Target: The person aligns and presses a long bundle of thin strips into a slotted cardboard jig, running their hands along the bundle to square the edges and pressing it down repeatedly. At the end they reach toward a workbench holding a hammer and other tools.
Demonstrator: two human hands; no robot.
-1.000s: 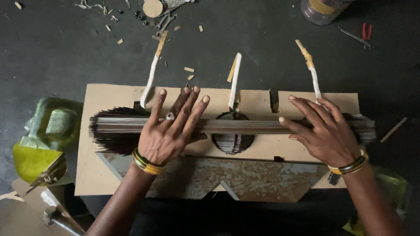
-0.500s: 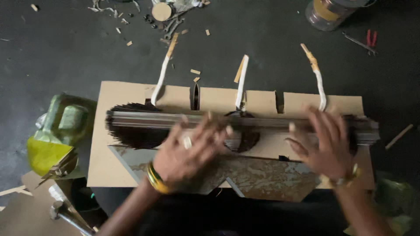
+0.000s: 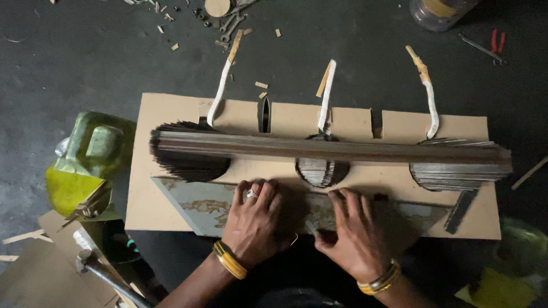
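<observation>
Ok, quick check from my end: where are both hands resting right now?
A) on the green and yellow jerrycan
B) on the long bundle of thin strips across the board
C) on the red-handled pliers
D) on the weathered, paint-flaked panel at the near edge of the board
D: the left hand and right hand lie flat, side by side, on the weathered panel, nearer the person than the long bundle of strips, which neither hand touches.
</observation>
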